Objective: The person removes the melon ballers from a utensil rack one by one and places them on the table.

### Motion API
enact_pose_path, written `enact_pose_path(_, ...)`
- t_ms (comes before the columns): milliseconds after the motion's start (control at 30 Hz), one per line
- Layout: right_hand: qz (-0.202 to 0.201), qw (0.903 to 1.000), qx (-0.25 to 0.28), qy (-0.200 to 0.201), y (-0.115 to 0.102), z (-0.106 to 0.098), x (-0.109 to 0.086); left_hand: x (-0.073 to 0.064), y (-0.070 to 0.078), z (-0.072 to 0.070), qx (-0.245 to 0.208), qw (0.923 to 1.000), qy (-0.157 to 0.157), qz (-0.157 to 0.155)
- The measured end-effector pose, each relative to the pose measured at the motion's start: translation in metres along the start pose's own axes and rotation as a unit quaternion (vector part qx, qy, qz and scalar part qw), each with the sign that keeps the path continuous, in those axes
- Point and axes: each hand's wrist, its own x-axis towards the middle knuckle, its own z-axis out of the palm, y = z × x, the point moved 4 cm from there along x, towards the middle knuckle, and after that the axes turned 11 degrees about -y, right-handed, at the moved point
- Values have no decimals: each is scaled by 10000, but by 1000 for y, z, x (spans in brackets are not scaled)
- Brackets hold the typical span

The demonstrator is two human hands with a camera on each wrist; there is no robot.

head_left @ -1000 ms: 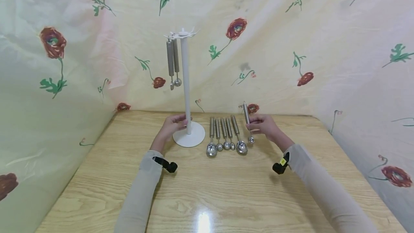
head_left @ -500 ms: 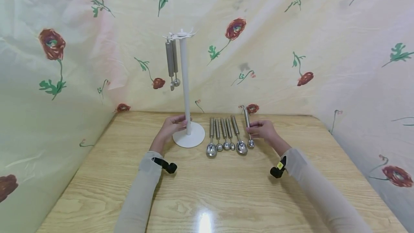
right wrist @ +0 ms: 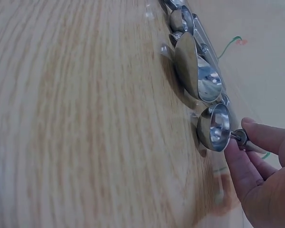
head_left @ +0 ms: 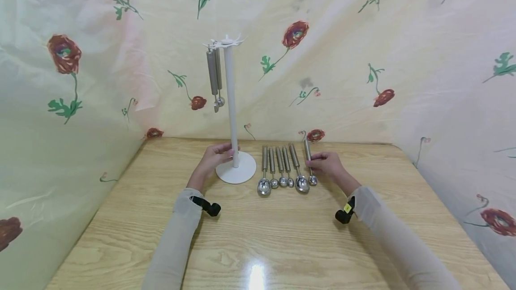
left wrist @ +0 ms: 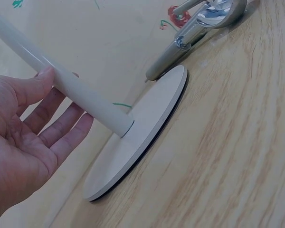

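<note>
My left hand (head_left: 215,155) grips the white pole of a rack stand (head_left: 231,115) just above its round base (left wrist: 147,118), thumb on one side and fingers behind. Two steel tools (head_left: 212,73) hang from the hooks at its top left. My right hand (head_left: 328,164) pinches a steel melon baller (head_left: 308,151) between thumb and fingers near the lower handle. Its round bowl (right wrist: 214,128) is low at the table, and the handle tilts up toward the back. I cannot tell whether the bowl touches the wood.
Left of the melon baller lies a row of several steel scoops with bowls toward me, including a large oval scoop (head_left: 301,183) beside it and another large scoop (head_left: 264,186) near the stand. A flowered cloth (head_left: 346,57) hangs behind the wooden table (head_left: 242,232).
My right hand has lowered the melon baller toward the table, bringing it down at the right end of the row. The hanging tools shifted slightly. My left hand has stayed on the pole.
</note>
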Motion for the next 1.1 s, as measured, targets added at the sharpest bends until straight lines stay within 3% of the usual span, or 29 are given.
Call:
enact_pose_path(600, 112, 9983, -496, 289, 2, 6, 6, 0, 0, 0, 54, 10000, 29, -33)
enact_pose_path(1100, 105, 9877, -1487, 465, -5, 12, 2, 1, 0, 0, 39, 10000, 22, -54)
